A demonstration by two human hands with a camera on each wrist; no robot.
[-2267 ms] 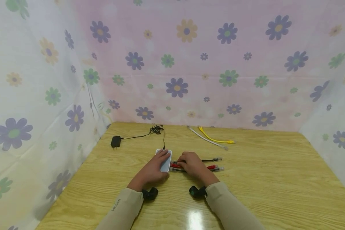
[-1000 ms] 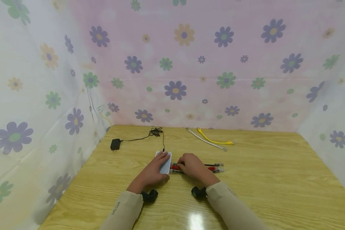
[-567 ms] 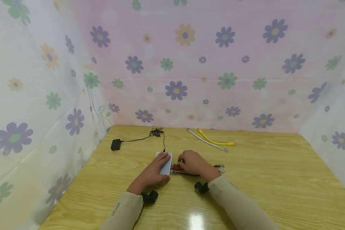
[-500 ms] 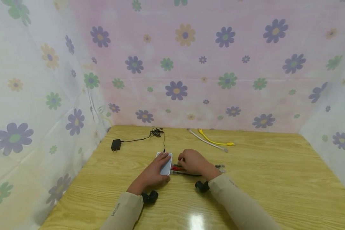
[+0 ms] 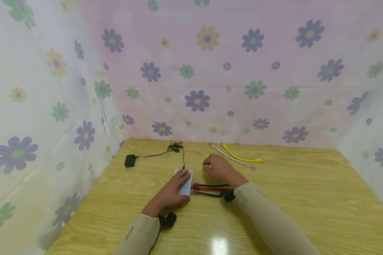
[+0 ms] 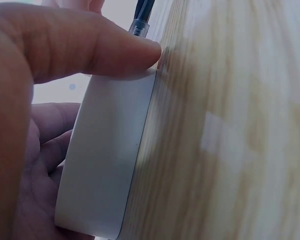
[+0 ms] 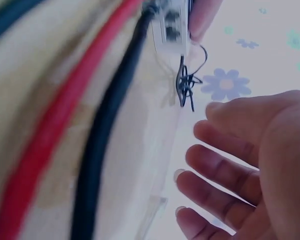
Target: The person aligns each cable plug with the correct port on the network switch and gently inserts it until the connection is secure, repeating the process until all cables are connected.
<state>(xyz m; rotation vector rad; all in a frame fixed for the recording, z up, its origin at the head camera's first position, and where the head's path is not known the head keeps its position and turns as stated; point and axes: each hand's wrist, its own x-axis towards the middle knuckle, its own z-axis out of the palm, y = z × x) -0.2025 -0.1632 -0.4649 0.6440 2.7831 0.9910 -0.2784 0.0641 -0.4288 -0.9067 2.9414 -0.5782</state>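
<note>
A white box (image 5: 186,187) lies on the table, gripped by the left hand (image 5: 170,191) with fingers over its top; in the left wrist view the thumb presses the end of the box (image 6: 107,155). Two black cables (image 5: 210,185) and a red cable (image 5: 212,188) run from its right side. The right hand (image 5: 221,169) is held above and behind these cables, touching none of them. In the right wrist view its fingers are loosely bent with nothing in them, and two unused sockets (image 7: 172,25) show in the box beside a black plug.
A black power adapter (image 5: 130,161) lies at the back left, its thin cord bundled (image 5: 175,147) and running to the box. A white cable (image 5: 231,157) and a yellow cable (image 5: 242,158) lie at the back of the wooden table (image 5: 306,184). Flowered cloth hangs behind.
The right hand has let go at the cables beside the box and moved up and back from them. The left hand has stayed on the box.
</note>
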